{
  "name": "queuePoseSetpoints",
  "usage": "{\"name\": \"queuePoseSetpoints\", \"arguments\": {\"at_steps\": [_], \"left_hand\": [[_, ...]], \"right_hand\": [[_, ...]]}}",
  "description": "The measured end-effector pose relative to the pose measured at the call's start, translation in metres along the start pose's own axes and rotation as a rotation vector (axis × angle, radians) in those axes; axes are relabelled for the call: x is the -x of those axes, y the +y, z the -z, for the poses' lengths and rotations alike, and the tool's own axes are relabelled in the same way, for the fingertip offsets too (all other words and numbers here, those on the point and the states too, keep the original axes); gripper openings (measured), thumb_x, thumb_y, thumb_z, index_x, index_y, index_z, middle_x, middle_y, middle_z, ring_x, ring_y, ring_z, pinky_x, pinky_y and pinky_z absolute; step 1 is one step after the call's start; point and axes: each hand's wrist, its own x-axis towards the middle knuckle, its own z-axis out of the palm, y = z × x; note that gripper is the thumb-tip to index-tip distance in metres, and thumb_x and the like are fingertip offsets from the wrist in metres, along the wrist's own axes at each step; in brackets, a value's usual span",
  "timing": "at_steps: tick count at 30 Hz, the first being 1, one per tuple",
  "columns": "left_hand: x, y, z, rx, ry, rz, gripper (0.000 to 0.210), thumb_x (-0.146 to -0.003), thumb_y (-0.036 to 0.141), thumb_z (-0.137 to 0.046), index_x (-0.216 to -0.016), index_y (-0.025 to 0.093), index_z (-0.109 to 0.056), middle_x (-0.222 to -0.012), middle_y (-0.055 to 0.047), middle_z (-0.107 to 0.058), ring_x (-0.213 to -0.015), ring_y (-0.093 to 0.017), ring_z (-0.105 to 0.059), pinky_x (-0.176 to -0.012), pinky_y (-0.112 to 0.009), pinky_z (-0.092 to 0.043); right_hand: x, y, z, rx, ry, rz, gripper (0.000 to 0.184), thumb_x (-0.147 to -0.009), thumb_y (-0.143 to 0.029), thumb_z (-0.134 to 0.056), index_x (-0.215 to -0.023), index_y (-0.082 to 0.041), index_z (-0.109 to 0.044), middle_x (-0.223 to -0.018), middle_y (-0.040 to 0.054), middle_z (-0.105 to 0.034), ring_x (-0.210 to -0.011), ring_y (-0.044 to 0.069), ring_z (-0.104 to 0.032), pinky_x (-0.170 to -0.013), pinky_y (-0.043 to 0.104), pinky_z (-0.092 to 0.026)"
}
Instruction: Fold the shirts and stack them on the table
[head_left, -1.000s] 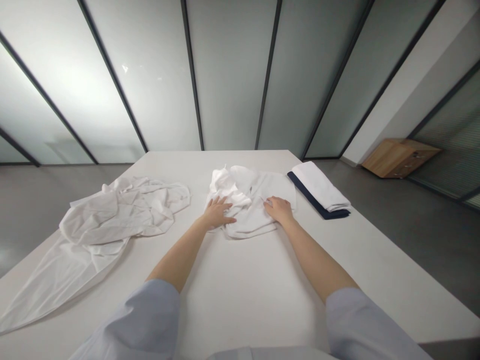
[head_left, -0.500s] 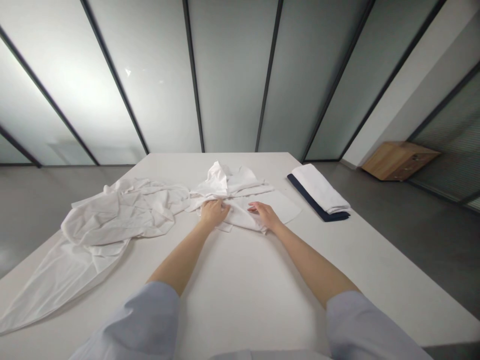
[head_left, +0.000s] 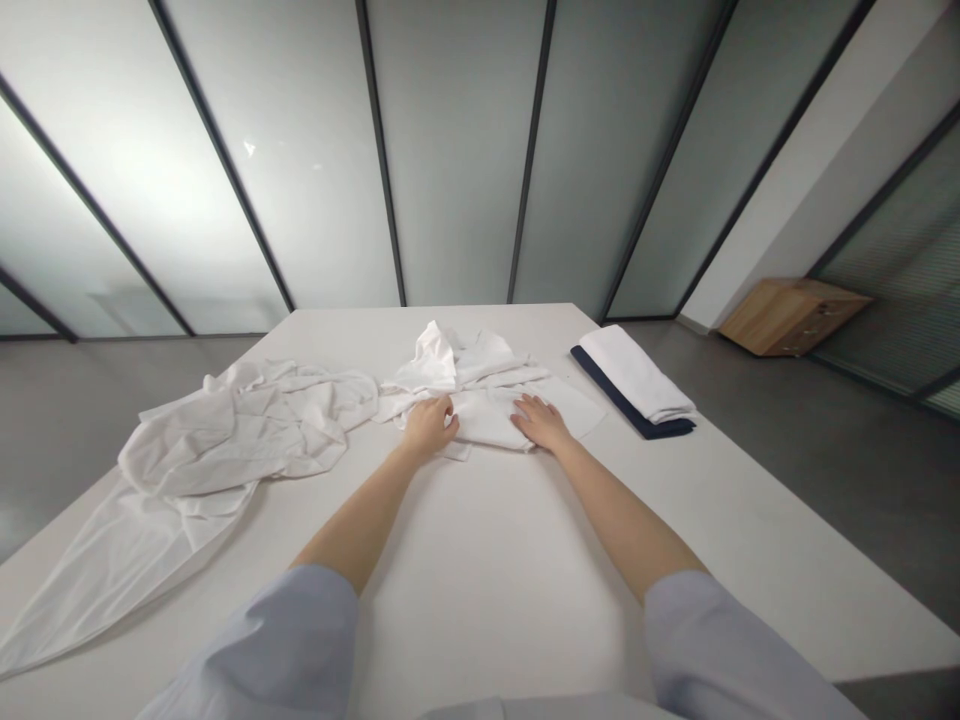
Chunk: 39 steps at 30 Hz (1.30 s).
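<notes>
In the head view a crumpled white garment lies on the table in front of me, its far part bunched up into a raised fold. My left hand is at its near left side, fingers curled closed on the cloth, though the fingertips are partly hidden. On the near right part, my right hand rests flat with its fingers spread, pressing on the fabric. The cloth between both hands looks fairly smooth, with a straight near edge.
To the left lies a larger heap of rumpled white cloth, one long piece trailing toward the table's near left corner. A folded white cloth sits on a folded dark navy cloth at the right edge of the white table. A wooden cabinet stands beyond.
My right hand has come down from a raised, bent pose to lie flat on the garment. The near right part of the cloth looks flatter. My left hand has barely moved.
</notes>
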Motion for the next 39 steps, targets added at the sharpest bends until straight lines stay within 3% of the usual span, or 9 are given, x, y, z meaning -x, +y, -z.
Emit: {"name": "queuePoseSetpoints", "arguments": {"at_steps": [4, 12, 16, 19, 25, 29, 31, 36, 39], "left_hand": [[0.005, 0.015, 0.0, 0.016, -0.145, -0.141, 0.023, -0.085, 0.034, -0.05, -0.084, 0.018, -0.067, -0.083, -0.008, -0.07, -0.085, -0.024, -0.065, -0.079, -0.034, -0.046], [0.011, 0.025, -0.011, 0.021, -0.165, -0.335, 0.041, -0.088, 0.034, -0.05, -0.126, 0.019, -0.058, -0.132, -0.009, -0.059, -0.124, -0.024, -0.051, -0.105, -0.039, -0.037], [0.005, 0.021, -0.007, 0.013, -0.138, -0.253, 0.033, -0.083, 0.017, -0.046, -0.106, 0.022, -0.069, -0.108, -0.005, -0.071, -0.104, -0.021, -0.063, -0.096, -0.034, -0.044], [0.003, 0.024, 0.001, -0.02, -0.208, -0.211, 0.028, -0.083, 0.024, -0.047, -0.093, 0.02, -0.073, -0.092, -0.007, -0.074, -0.089, -0.022, -0.067, -0.085, -0.033, -0.047], [0.005, 0.035, 0.025, -0.072, -0.51, -0.168, 0.043, -0.088, 0.038, -0.04, -0.067, 0.016, -0.07, -0.081, -0.012, -0.074, -0.081, -0.024, -0.068, -0.074, -0.032, -0.047], [0.004, 0.028, 0.043, 0.054, -0.752, -0.065, 0.05, -0.087, 0.045, -0.039, -0.05, 0.019, -0.061, -0.054, -0.008, -0.066, -0.064, -0.02, -0.065, -0.07, -0.029, -0.048], [0.003, 0.024, 0.047, 0.039, -0.69, 0.014, 0.052, -0.089, 0.05, -0.036, -0.059, 0.018, -0.065, -0.057, -0.009, -0.067, -0.068, -0.021, -0.066, -0.072, -0.031, -0.048], [0.004, 0.021, 0.03, -0.099, -0.191, 0.058, 0.046, -0.094, 0.049, -0.033, -0.11, 0.017, -0.062, -0.11, -0.013, -0.067, -0.103, -0.025, -0.062, -0.088, -0.036, -0.046], [0.003, 0.017, 0.009, -0.081, -0.137, 0.027, 0.046, -0.096, 0.049, -0.03, -0.115, 0.018, -0.059, -0.12, -0.014, -0.061, -0.114, -0.027, -0.056, -0.094, -0.041, -0.044]], "right_hand": [[-0.001, 0.006, -0.001, 0.034, 0.062, -0.074, 0.05, -0.096, -0.039, -0.033, -0.142, -0.022, -0.043, -0.155, 0.0082, -0.03, -0.141, 0.025, -0.027, -0.112, 0.045, -0.023], [-0.002, 0.011, -0.002, 0.064, 0.12, -0.137, 0.05, -0.095, -0.041, -0.033, -0.137, -0.018, -0.05, -0.152, 0.0115, -0.035, -0.138, 0.028, -0.033, -0.11, 0.046, -0.027], [-0.001, 0.012, -0.003, 0.059, 0.134, -0.132, 0.051, -0.095, -0.041, -0.033, -0.138, -0.019, -0.049, -0.152, 0.0105, -0.036, -0.138, 0.027, -0.033, -0.11, 0.045, -0.026], [0.0, 0.012, -0.004, 0.056, 0.143, -0.139, 0.05, -0.095, -0.042, -0.033, -0.137, -0.021, -0.049, -0.151, 0.0098, -0.037, -0.137, 0.027, -0.034, -0.11, 0.045, -0.027], [-0.003, 0.013, -0.001, 0.011, 0.121, -0.145, 0.051, -0.094, -0.044, -0.034, -0.136, -0.021, -0.052, -0.152, 0.0092, -0.037, -0.138, 0.026, -0.033, -0.11, 0.043, -0.026], [-0.004, 0.018, 0.013, -0.073, 0.061, -0.139, 0.054, -0.097, -0.045, -0.023, -0.126, -0.018, -0.061, -0.139, 0.0124, -0.053, -0.127, 0.026, -0.048, -0.101, 0.038, -0.037], [-0.001, 0.018, 0.021, -0.076, 0.045, -0.177, 0.057, -0.098, -0.043, -0.018, -0.118, -0.019, -0.066, -0.126, 0.0138, -0.063, -0.117, 0.026, -0.057, -0.093, 0.037, -0.042], [0.013, 0.004, 0.033, 0.061, 0.134, -0.142, 0.035, -0.091, -0.032, -0.041, -0.097, -0.021, -0.073, -0.102, 0.0116, -0.072, -0.097, 0.025, -0.065, -0.081, 0.032, -0.043], [0.016, -0.004, 0.034, 0.019, 0.115, -0.02, 0.034, -0.09, -0.029, -0.042, -0.092, -0.02, -0.074, -0.096, 0.0106, -0.073, -0.091, 0.023, -0.066, -0.075, 0.029, -0.043]]}}
